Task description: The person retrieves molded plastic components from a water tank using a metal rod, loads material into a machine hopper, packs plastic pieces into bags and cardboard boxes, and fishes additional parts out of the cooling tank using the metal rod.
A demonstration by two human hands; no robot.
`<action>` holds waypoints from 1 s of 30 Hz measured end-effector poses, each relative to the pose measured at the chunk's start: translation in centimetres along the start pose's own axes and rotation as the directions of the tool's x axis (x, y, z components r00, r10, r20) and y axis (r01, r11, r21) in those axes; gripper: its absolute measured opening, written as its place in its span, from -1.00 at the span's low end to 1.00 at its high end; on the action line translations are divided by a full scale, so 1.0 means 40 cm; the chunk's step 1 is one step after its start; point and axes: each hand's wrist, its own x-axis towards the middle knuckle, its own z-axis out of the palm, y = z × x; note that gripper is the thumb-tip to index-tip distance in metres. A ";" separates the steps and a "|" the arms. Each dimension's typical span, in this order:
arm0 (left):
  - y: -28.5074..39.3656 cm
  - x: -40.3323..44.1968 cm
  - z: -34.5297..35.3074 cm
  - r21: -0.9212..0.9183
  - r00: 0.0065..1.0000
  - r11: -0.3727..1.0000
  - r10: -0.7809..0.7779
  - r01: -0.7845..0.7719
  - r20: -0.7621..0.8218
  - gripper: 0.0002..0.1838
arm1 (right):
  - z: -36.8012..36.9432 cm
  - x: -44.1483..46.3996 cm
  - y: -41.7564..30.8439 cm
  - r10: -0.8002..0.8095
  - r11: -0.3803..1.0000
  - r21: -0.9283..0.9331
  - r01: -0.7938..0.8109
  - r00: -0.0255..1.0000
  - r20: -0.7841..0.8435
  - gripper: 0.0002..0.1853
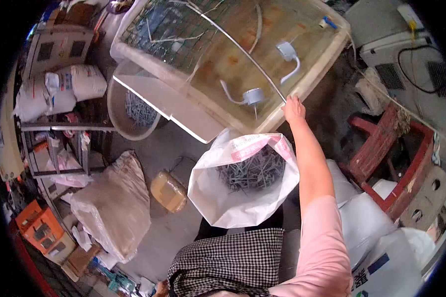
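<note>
My right hand (pixel 294 109) is closed around the near end of a long thin metal rod (pixel 248 54), at the front right rim of a large white tub (pixel 309 99). The rod reaches across the tub toward its far left. In the shallow brownish water lie two grey pieces with curved arms, one grey piece (pixel 253 95) near the front and another grey piece (pixel 286 50) further back. A green net (pixel 183 44) lies in the tub's left part. Below my hand stands an open white sack (pixel 210 193) with many thin grey strips (pixel 252 171). My left hand is out of view.
A round bin (pixel 116 106) holding grey pieces stands left of the tub, by a white panel (pixel 183 106). Full sacks (pixel 364 218) and a red frame (pixel 371 153) are at right. A taped package (pixel 168 191) lies on the floor.
</note>
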 end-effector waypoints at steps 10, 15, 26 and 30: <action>0.217 -0.013 -0.002 -0.006 0.990 0.991 0.132 -0.132 0.056 -0.71 | -0.143 -0.090 0.004 -0.013 0.988 0.155 -0.018 0.981 0.192 -0.56; 0.254 0.006 0.019 -0.175 0.999 0.984 0.038 -0.040 -0.012 -0.67 | -0.080 -0.065 0.013 -0.050 0.999 -0.002 0.051 0.989 0.143 -0.52; 0.059 0.045 0.074 -0.098 0.998 0.995 0.015 -0.009 0.067 -0.70 | 0.069 -0.024 -0.023 -0.017 0.983 0.182 0.025 0.999 -0.047 -0.78; 0.155 0.062 0.068 0.022 0.998 0.998 0.062 -0.062 0.010 -0.74 | -0.282 -0.215 0.042 0.060 0.958 0.281 -0.061 0.998 0.011 -0.72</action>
